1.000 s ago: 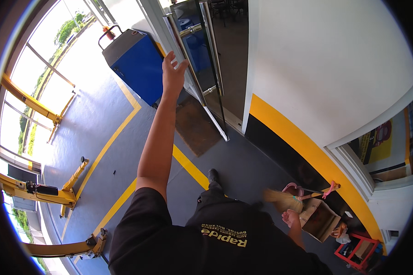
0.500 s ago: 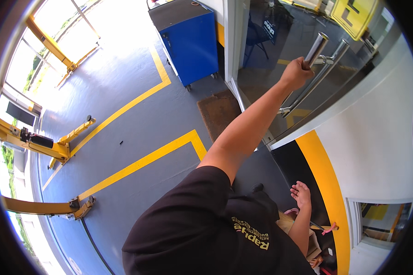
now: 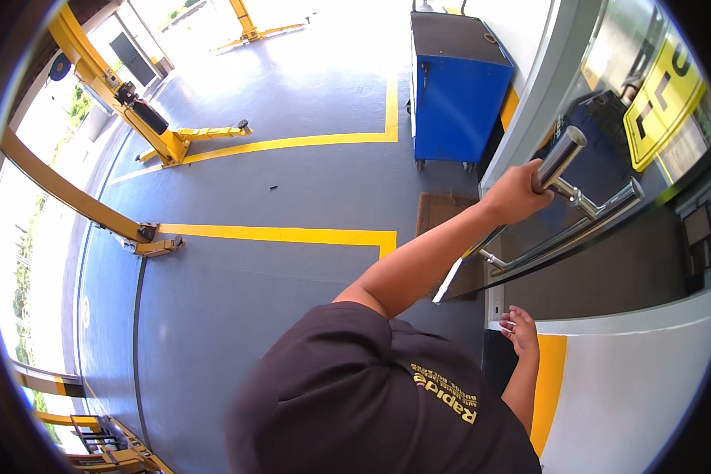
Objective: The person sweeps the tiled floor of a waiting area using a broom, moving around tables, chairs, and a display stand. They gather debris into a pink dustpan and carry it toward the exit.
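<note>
My left hand reaches out to the upper right, its fingers wrapped round the upright metal handle of a glass door. A matching bar handle shows on the door's other side. The door stands ajar, its lower corner over a brown doormat. Lower down at the right, my right hand hovers near the white wall with its fingers loosely curled and apart. I can make out nothing held in it.
A blue wheeled tool cabinet stands beyond the door frame. Yellow lines mark the grey floor, where a small dark object lies. Yellow vehicle lift posts stand at the left. A yellow sign is on the glass.
The door has swung further open, with my left hand still round its handle. The view has turned, so the cabinet and floor lines sit further right. My right hand stays raised.
</note>
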A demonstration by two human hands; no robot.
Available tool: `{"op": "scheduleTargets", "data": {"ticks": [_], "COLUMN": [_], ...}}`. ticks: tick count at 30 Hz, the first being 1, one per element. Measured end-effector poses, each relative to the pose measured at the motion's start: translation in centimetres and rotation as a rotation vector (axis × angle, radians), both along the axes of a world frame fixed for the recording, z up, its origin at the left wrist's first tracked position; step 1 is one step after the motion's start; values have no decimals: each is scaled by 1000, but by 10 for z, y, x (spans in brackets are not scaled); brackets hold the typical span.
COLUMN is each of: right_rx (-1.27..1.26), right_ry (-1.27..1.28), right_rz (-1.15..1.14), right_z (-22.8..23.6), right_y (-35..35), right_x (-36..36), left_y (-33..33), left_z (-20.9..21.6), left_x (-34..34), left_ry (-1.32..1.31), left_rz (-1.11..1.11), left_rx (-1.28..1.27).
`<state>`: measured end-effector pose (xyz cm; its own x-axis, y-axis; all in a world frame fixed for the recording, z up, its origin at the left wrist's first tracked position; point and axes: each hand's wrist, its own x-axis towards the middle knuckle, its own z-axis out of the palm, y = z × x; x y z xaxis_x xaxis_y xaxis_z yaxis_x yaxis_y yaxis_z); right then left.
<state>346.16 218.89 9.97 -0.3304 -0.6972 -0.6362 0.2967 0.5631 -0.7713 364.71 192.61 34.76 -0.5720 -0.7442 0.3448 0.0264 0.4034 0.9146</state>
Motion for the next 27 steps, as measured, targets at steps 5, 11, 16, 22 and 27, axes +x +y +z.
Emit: {"op": "scheduleTargets", "data": {"ticks": [5,11,16,22,27], "right_rx": [-73,-78,-53,26,262], "right_ry": [109,83,43,-51,41], "right_rz": [156,333,378,517,436], "right_z": [30,35,29,-21,-108], "right_y": [-55,-100,-144,-221,-262], "right_x": [-33,-64,-87,-106,-208], "left_y": [-25,-77,-135,-207,-246], "left_z": [-5,-29,-32,-28,-2], "left_x": [30,76,109,184,165], "left_ry": [6,-151,-46,-120,-247], "left_rz": [341,618,610,570,406], "left_rx": [-180,-253,-183,-200,15]}}
